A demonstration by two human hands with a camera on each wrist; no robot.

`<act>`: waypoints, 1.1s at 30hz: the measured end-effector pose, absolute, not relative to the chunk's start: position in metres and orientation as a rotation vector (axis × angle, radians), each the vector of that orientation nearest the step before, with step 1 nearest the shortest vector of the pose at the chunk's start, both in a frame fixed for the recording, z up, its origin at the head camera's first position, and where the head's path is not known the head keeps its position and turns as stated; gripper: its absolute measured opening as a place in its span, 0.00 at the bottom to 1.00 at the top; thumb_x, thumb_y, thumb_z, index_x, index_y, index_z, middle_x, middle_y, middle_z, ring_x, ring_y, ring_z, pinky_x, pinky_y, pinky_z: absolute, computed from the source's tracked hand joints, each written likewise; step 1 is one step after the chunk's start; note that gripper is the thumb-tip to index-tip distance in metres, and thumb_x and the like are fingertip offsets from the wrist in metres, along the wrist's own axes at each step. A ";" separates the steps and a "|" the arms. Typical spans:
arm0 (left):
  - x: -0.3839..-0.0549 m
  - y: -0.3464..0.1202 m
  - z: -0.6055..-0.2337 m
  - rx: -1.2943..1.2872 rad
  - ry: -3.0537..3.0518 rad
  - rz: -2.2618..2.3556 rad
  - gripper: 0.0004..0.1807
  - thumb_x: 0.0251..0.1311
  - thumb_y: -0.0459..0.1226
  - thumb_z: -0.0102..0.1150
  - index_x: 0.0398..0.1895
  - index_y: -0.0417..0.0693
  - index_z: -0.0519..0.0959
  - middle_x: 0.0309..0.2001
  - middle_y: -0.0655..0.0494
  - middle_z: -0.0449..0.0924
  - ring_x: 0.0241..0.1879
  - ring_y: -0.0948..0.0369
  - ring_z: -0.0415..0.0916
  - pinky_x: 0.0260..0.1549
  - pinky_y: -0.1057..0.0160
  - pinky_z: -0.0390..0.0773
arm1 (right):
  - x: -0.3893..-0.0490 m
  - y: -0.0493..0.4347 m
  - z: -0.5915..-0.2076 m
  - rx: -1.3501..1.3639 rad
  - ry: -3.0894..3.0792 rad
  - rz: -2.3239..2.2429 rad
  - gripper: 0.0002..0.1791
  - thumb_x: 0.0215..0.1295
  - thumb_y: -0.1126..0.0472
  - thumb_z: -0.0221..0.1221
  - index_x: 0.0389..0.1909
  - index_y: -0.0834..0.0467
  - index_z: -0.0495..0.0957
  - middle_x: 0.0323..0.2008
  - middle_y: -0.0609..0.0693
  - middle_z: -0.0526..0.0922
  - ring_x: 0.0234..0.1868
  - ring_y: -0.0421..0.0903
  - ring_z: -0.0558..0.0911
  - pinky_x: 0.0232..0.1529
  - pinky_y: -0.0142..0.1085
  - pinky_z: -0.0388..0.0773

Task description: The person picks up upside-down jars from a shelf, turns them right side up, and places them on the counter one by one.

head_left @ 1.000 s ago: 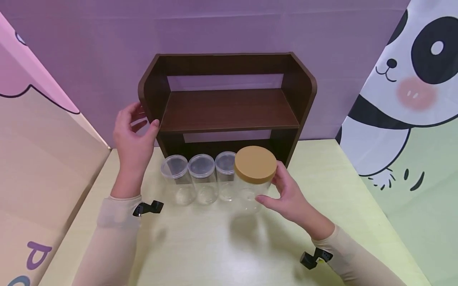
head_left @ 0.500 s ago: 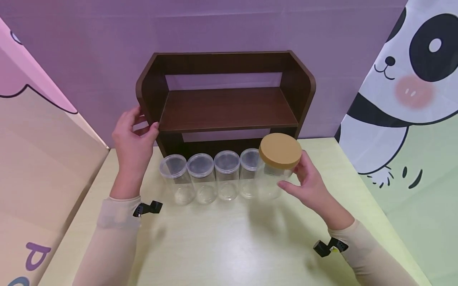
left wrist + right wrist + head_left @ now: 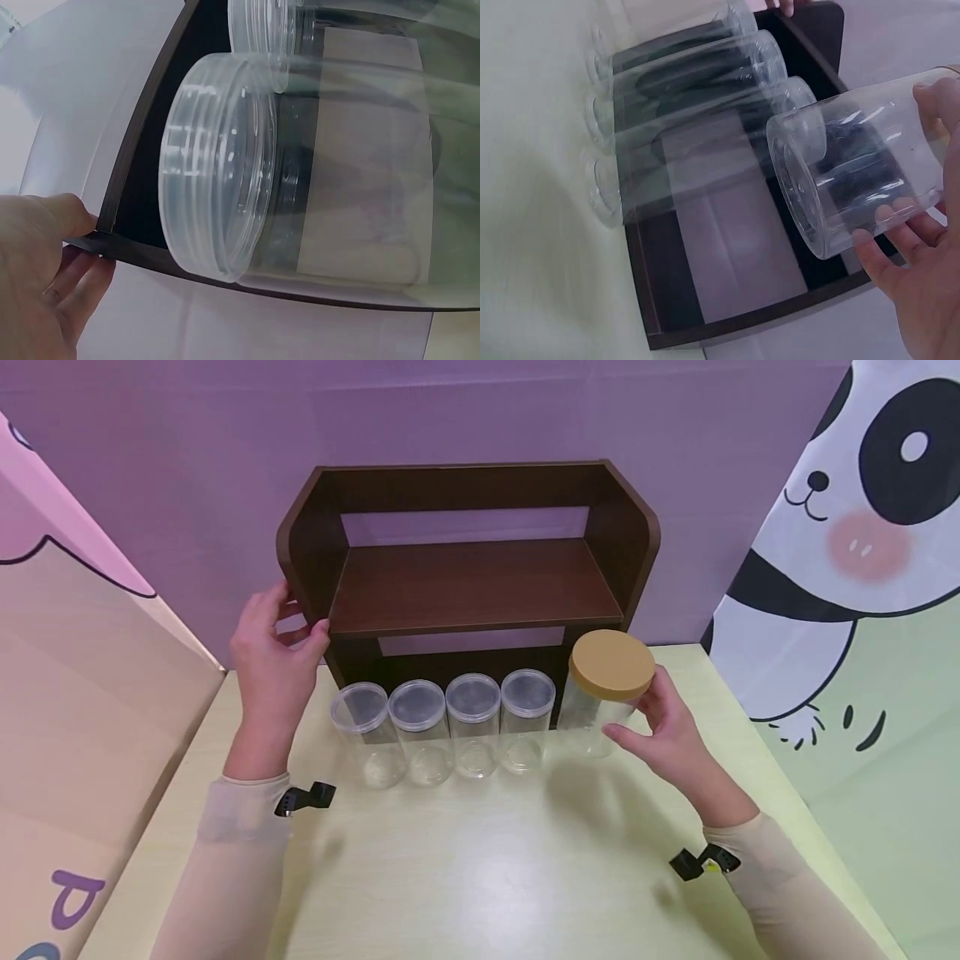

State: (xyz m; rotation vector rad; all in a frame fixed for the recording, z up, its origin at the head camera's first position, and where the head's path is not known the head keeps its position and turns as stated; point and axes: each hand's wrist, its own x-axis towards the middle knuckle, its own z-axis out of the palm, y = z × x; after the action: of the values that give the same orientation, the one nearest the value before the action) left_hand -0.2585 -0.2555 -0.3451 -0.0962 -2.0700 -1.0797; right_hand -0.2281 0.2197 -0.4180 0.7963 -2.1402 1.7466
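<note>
A dark brown two-tier shelf (image 3: pixel 480 585) stands at the back of the table. My left hand (image 3: pixel 272 668) pinches its left side panel, thumb at the front edge and fingers outside, as the left wrist view also shows. My right hand (image 3: pixel 671 739) grips a clear jar with a tan lid (image 3: pixel 611 664) from its right side, in front of the shelf's right end. In the right wrist view this jar (image 3: pixel 862 172) looks clear of the table, its base visible. Several clear jars with clear lids (image 3: pixel 417 706) stand upright in a row before the shelf, left of the held jar.
The pale table (image 3: pixel 465 860) reaches toward me in front of the jars. A purple backdrop (image 3: pixel 480 410) hangs behind the shelf. Printed panels flank the table, with a panda (image 3: pixel 862 552) on the right one.
My right hand has carried the tan-lidded jar rightward and farther back, uncovering the rightmost clear-lidded jar. The left hand keeps its hold on the shelf.
</note>
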 end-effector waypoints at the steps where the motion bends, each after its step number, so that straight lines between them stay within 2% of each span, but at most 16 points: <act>1: -0.258 -0.256 -0.345 -0.100 -2.070 -1.078 0.29 0.67 0.31 0.77 0.71 0.54 0.84 0.57 0.52 0.83 0.58 0.59 0.85 0.51 0.72 0.86 | -0.229 0.220 -0.419 0.785 -2.148 1.744 0.48 0.57 0.87 0.67 0.79 0.59 0.66 0.68 0.42 0.77 0.64 0.41 0.80 0.66 0.30 0.74; 8: -0.258 -0.258 -0.346 -0.127 -2.063 -1.075 0.29 0.67 0.31 0.77 0.71 0.53 0.84 0.57 0.51 0.83 0.58 0.59 0.85 0.50 0.74 0.85 | -0.238 0.221 -0.435 0.722 -2.210 1.704 0.49 0.58 0.84 0.70 0.80 0.67 0.59 0.70 0.42 0.74 0.67 0.39 0.78 0.69 0.27 0.72; 12: -0.259 -0.258 -0.346 -0.138 -2.057 -1.077 0.30 0.67 0.30 0.77 0.71 0.52 0.83 0.57 0.50 0.83 0.58 0.59 0.85 0.50 0.74 0.85 | -0.243 0.221 -0.450 0.691 -2.274 1.662 0.50 0.60 0.81 0.72 0.80 0.67 0.57 0.73 0.46 0.71 0.71 0.37 0.75 0.72 0.26 0.71; 19: -0.259 -0.258 -0.347 -0.132 -2.067 -1.081 0.30 0.67 0.30 0.76 0.72 0.51 0.82 0.58 0.50 0.82 0.59 0.59 0.85 0.50 0.74 0.85 | -0.250 0.221 -0.479 0.660 -2.350 1.665 0.48 0.62 0.77 0.74 0.80 0.66 0.60 0.74 0.57 0.71 0.70 0.38 0.73 0.70 0.25 0.73; 33: -0.258 -0.258 -0.347 -0.145 -2.065 -1.080 0.30 0.68 0.30 0.76 0.72 0.50 0.82 0.58 0.49 0.82 0.59 0.59 0.84 0.51 0.74 0.84 | -0.256 0.221 -0.508 0.616 -2.416 1.674 0.47 0.62 0.75 0.75 0.78 0.67 0.60 0.71 0.60 0.74 0.70 0.39 0.73 0.67 0.25 0.74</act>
State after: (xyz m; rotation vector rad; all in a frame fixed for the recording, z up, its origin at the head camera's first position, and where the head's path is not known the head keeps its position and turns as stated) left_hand -0.2585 -0.2577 -0.3472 -0.1452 -2.0645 -1.0798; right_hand -0.2560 0.2215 -0.5078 0.6163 -2.4164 1.6736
